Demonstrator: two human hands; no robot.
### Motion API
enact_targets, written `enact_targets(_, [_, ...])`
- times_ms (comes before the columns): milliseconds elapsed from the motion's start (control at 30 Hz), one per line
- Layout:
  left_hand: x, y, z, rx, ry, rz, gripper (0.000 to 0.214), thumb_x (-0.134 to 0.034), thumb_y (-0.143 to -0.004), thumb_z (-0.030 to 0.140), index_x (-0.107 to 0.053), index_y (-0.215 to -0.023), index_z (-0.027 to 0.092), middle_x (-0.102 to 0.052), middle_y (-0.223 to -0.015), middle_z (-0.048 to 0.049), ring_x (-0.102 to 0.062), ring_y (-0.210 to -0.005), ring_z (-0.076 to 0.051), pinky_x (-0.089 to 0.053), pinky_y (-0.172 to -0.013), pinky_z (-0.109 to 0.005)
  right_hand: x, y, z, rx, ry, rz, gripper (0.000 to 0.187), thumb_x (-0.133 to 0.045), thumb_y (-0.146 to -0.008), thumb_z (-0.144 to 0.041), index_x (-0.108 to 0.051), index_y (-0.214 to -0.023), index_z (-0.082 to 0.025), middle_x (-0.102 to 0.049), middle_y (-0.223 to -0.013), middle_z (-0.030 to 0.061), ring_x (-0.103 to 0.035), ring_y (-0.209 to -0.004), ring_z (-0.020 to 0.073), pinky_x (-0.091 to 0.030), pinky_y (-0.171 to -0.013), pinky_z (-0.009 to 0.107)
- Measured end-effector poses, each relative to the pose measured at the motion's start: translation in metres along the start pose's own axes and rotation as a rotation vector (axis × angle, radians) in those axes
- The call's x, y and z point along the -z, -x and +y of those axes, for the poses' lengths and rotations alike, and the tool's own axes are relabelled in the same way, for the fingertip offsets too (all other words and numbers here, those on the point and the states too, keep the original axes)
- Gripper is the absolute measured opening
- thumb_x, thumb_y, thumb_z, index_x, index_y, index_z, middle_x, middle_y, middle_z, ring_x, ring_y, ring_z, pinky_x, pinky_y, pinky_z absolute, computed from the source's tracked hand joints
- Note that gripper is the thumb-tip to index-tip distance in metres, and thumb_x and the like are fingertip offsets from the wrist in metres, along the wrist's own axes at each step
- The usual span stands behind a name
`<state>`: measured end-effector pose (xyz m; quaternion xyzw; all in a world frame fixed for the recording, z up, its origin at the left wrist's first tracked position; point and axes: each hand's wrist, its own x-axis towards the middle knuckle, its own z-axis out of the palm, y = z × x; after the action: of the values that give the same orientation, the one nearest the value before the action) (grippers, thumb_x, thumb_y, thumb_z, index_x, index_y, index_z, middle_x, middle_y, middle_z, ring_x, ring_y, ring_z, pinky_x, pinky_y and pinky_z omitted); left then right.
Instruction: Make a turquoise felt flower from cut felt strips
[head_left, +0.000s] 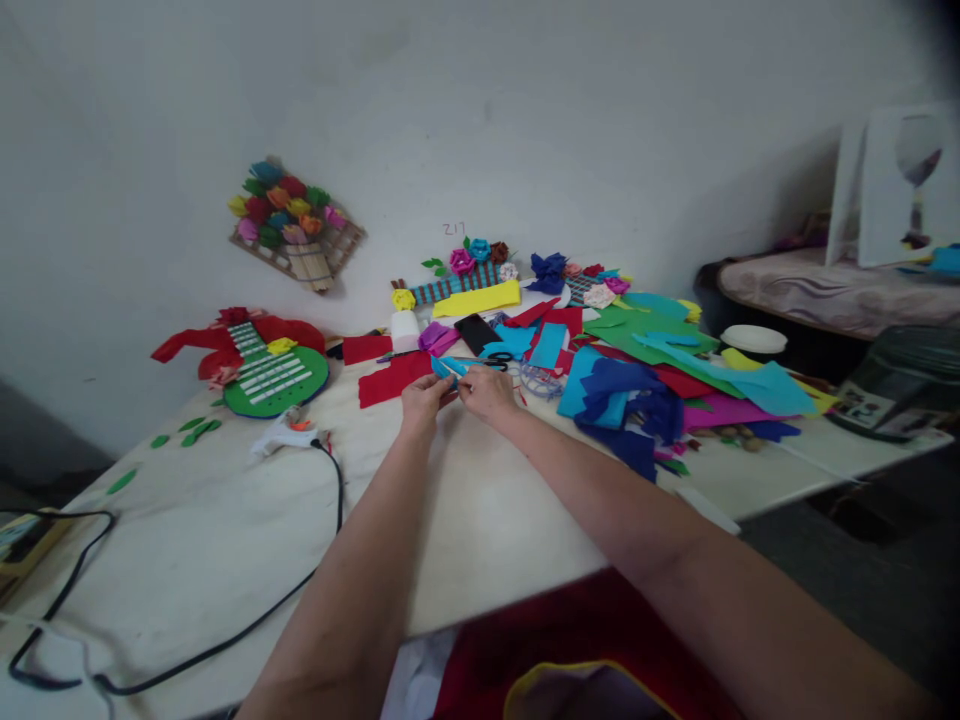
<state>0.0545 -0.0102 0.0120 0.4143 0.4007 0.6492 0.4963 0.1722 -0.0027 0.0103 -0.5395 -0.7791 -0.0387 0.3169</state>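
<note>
Above the middle of the table, my left hand pinches a small piece of light blue crepe paper. My right hand is closed on the same piece from the other side, its fingertips close to the left ones. Part of the paper is hidden by the fingers. Just beyond the hands lie scissors with dark handles. A red crepe paper sheet lies flat behind my left hand, and a black phone rests farther back.
To the left lie a white glue gun, its black cord and green paper leaves. A green round decorated board stands behind them. Coloured paper is heaped at the right, near a dark jar.
</note>
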Motion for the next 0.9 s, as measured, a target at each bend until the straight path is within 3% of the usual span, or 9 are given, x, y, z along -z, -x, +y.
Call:
enact_targets(233, [0.006, -0.007, -0.008, -0.009, -0.031, 0.028, 0.029, -0.078, -0.046, 0.027, -0.062, -0.064, 0.011, -0.062, -0.059, -0.0020, -0.058, -0.053, -0.012, -0.052, -0.063, -0.030, -0.004, 0.000, 0.001, 0.047, -0.050, 0.032, 0.027, -0.043, -0.081, -0.026, -0.070, -0.081, -0.020, -0.066, -0.090, 0.0059, -0.057, -0.085, 0.0162, -0.038, -0.068, 0.024])
enact_targets(467, [0.010, -0.009, -0.006, 0.050, -0.043, 0.012, 0.030, -0.080, -0.042, 0.027, -0.063, -0.061, 0.011, -0.061, -0.058, -0.0011, -0.057, -0.052, -0.011, -0.052, -0.059, -0.027, -0.002, -0.007, 0.008, -0.172, -0.312, 0.144, 0.022, -0.050, -0.077, -0.030, -0.069, -0.076, -0.020, -0.067, -0.084, 0.0036, -0.057, -0.080, 0.0148, -0.039, -0.065, 0.023])
enact_targets(600, [0.011, -0.009, -0.005, 0.077, -0.052, -0.055, 0.034, -0.080, -0.041, 0.028, -0.065, -0.065, 0.010, -0.063, -0.061, -0.0022, -0.059, -0.053, -0.011, -0.051, -0.057, -0.025, -0.009, -0.013, 0.015, -0.335, -0.650, 0.023, 0.021, -0.057, -0.071, -0.033, -0.068, -0.069, -0.016, -0.062, -0.063, 0.0014, -0.055, -0.061, 0.0131, -0.039, -0.056, 0.023])
enact_targets(733, [0.014, -0.010, -0.007, 0.079, -0.067, -0.070, 0.034, -0.080, -0.044, 0.029, -0.065, -0.068, 0.010, -0.064, -0.063, -0.0032, -0.059, -0.053, -0.011, -0.050, -0.056, -0.024, -0.009, -0.014, 0.013, -0.453, -1.041, -0.081, 0.013, -0.061, -0.066, -0.024, -0.063, -0.059, -0.013, -0.052, -0.047, -0.0032, -0.047, -0.046, 0.0082, -0.038, -0.049, 0.021])
enact_targets(900, [0.016, -0.011, -0.007, 0.084, -0.077, -0.054, 0.031, -0.079, -0.047, 0.027, -0.063, -0.069, 0.011, -0.064, -0.061, -0.0029, -0.059, -0.051, -0.010, -0.050, -0.056, -0.024, -0.004, -0.012, 0.010, -0.515, -1.236, -0.103, 0.010, -0.063, -0.064, -0.018, -0.060, -0.056, -0.013, -0.051, -0.043, -0.0047, -0.045, -0.043, 0.0061, -0.039, -0.048, 0.020])
